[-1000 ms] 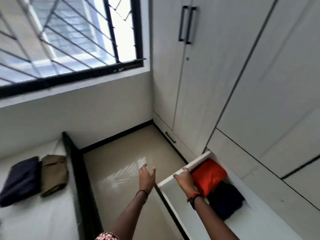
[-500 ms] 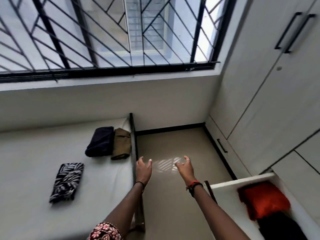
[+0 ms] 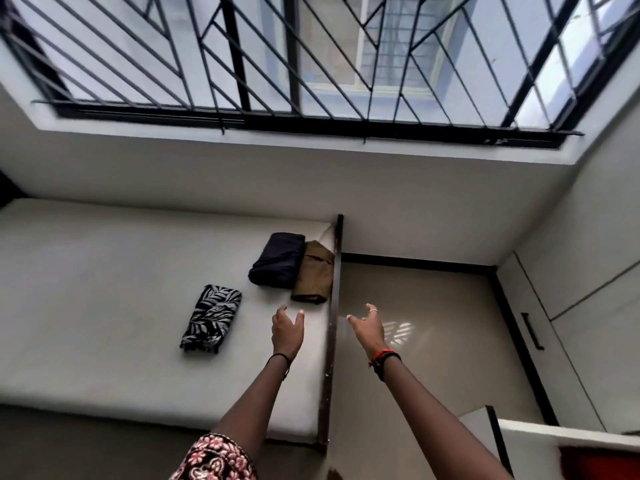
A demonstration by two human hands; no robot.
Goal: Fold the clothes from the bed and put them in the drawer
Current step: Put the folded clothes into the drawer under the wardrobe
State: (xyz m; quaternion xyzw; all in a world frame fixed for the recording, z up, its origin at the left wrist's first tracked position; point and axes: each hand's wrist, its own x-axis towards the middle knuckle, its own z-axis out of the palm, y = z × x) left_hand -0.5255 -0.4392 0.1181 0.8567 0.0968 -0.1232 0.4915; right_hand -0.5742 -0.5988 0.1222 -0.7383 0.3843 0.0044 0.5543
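White bed (image 3: 104, 306): carries three folded clothes, below the black-barred window (image 3: 311, 64)
Dark navy folded garment (image 3: 277, 259): near the bed's far right corner, touching the olive-brown folded garment (image 3: 313, 275), which lies against the dark bed frame (image 3: 334, 323)
Black-and-white leaf-print folded cloth (image 3: 211, 318): alone on the bed, apart from the other two
Left hand (image 3: 286, 330): above the bed's right edge, fingers loosely spread, holding nothing
Right hand (image 3: 369, 327): above the glossy beige floor (image 3: 443, 358), fingers spread, empty, ring on one finger
White drawer (image 3: 561, 436): open at lower right, red cloth (image 3: 602, 460) inside
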